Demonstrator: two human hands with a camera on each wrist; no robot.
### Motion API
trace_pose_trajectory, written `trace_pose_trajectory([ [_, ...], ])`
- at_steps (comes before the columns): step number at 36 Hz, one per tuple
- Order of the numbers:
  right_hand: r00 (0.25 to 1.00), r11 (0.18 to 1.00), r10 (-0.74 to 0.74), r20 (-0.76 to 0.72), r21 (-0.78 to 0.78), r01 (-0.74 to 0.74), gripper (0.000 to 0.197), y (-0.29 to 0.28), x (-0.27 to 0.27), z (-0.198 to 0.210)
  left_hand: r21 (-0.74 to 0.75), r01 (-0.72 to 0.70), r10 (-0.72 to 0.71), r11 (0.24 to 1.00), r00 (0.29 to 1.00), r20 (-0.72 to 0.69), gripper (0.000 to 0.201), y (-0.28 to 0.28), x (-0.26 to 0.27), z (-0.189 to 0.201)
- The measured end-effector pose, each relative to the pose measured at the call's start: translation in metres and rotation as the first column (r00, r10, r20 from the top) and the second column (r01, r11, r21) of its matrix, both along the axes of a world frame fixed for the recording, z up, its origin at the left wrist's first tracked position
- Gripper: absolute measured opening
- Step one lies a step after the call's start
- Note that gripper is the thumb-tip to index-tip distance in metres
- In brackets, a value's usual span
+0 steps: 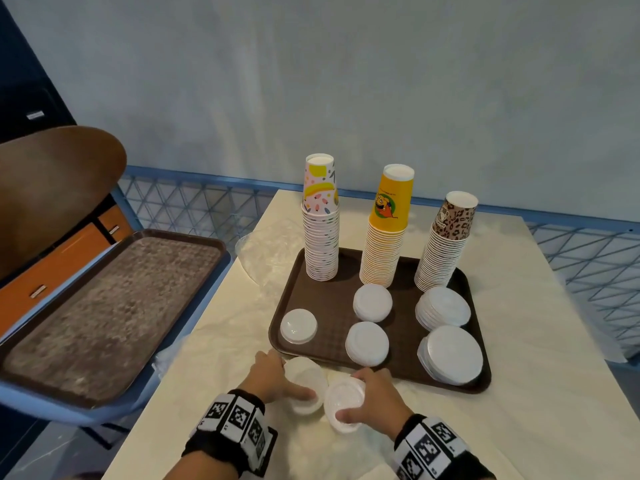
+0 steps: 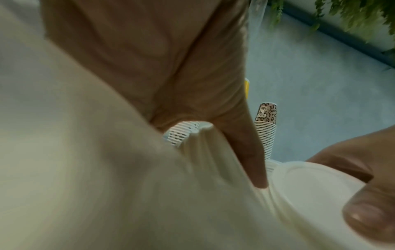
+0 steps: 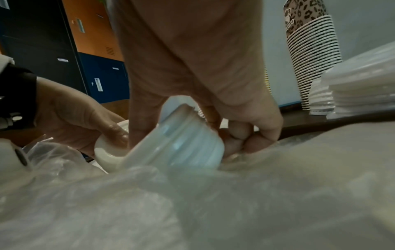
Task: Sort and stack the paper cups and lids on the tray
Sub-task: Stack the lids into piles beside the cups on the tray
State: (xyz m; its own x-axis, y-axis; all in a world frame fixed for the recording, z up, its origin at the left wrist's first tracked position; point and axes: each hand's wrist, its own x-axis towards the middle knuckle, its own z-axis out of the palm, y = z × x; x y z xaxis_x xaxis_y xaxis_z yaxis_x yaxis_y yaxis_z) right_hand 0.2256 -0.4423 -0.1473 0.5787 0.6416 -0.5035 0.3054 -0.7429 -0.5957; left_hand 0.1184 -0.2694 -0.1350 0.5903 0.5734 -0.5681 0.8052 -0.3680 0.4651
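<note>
Fingers (image 1: 353, 415) of the right hand (image 1: 377, 398) curl round a tilted lid stack (image 1: 344, 403) on the worktop (image 1: 540, 410) before the tray (image 1: 460, 382), the left hand (image 1: 273, 379) gripping another stack (image 1: 306, 384); squeezed unevenly, loose lids could fan out and slide.

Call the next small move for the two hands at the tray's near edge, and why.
Probably lift the right hand and set its small stack of white plastic lids on the short lid pile on the brown tray. Both hands already grip lids off the tray; the left hand holds another stack.
</note>
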Motion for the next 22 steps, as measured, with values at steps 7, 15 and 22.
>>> trace_pose_trajectory([
  [7,0.997,0.999,-0.009,-0.083,0.037,0.012,0.061,-0.003,0.006,0.007,-0.094,0.04,-0.028,0.995,0.991,0.13,0.062,0.02,0.012,0.013],
  [15,0.984,0.979,-0.122,-0.128,0.149,0.14,0.048,-0.001,0.01,0.02,-0.125,-0.128,0.157,0.984,0.952,0.261,0.057,0.053,0.052,0.037],
  [22,0.974,0.97,-0.17,-0.15,0.147,0.192,0.048,0.009,0.006,0.034,-0.116,-0.077,0.097,0.99,0.98,0.172,0.065,0.065,0.073,0.021],
])
